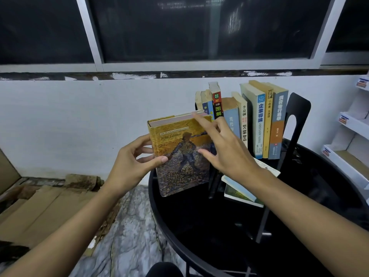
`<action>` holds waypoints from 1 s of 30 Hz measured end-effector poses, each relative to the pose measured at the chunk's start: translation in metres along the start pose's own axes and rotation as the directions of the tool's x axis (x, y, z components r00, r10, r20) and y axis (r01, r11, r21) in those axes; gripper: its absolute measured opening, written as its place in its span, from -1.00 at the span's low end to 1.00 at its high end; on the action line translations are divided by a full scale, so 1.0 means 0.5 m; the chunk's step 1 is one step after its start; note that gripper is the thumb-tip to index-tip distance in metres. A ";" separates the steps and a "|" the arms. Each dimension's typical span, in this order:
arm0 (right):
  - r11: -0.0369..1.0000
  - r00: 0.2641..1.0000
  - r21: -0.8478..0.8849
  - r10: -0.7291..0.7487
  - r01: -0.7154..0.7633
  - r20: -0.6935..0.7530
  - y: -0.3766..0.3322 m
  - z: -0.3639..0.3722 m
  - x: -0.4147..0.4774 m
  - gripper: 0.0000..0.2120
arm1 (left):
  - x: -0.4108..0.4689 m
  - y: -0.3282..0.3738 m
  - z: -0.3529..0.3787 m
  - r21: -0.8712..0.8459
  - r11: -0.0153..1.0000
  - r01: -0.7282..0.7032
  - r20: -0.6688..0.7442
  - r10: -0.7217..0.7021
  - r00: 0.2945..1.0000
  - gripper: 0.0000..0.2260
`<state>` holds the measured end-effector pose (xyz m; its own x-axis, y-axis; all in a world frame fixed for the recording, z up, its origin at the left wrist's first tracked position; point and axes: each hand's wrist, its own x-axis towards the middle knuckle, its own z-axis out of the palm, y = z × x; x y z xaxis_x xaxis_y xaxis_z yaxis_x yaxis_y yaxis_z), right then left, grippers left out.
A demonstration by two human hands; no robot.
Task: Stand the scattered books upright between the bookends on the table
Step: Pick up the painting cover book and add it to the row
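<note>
A thick yellow book (pixel 179 156) with a painted figure on its cover stands upright at the left edge of the round black table (pixel 299 226). My left hand (pixel 135 160) grips its spine edge, thumb on the cover. My right hand (pixel 223 148) lies against the cover with fingers spread and straight, forefinger near the top corner. Behind it, a row of upright books (pixel 259 120) runs to the black bookend (pixel 295 116) on the right. The left bookend is mostly hidden behind the yellow book. Two books (pixel 239 192) lie flat on the table under my right wrist.
A white wall and dark window stand behind the table. Flattened cardboard (pixel 40 212) lies on the floor at the left. White shelving with boxes (pixel 351 136) stands at the right edge. The table's near half is bare black surface.
</note>
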<state>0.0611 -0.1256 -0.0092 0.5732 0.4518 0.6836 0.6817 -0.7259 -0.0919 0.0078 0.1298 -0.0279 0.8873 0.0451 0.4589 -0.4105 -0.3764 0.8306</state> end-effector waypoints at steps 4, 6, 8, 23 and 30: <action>0.996 0.995 0.057 0.057 -0.062 0.081 -0.030 -0.011 0.003 -0.24 | -0.010 0.005 -0.007 -0.040 0.999 0.012 0.030 -0.011 0.999 -0.55; 0.990 0.989 0.094 0.096 -0.106 0.113 -0.051 -0.019 0.004 -0.24 | -0.016 0.007 -0.012 -0.065 0.998 0.008 0.048 -0.005 0.999 -0.52; 0.983 0.982 0.111 0.128 -0.144 0.136 -0.072 -0.025 0.005 -0.19 | -0.023 0.009 -0.015 -0.090 0.996 0.001 0.061 0.004 0.998 -0.52; 0.848 0.974 0.485 0.147 -0.214 0.172 -0.121 -0.040 0.010 -0.43 | -0.077 0.024 -0.003 -0.138 0.990 -0.030 0.092 0.043 0.995 -0.57; 0.737 0.946 0.636 0.017 -0.231 0.323 -0.078 -0.072 0.021 -0.55 | -0.080 0.011 0.042 -0.160 0.986 -0.035 0.099 0.052 0.994 -0.51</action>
<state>0.0239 -0.1114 0.0276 0.7010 0.5828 0.4110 0.6591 -0.3094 -0.6855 -0.0255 0.1064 -0.0483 0.8814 -0.0662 0.4677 -0.4698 -0.2245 0.8537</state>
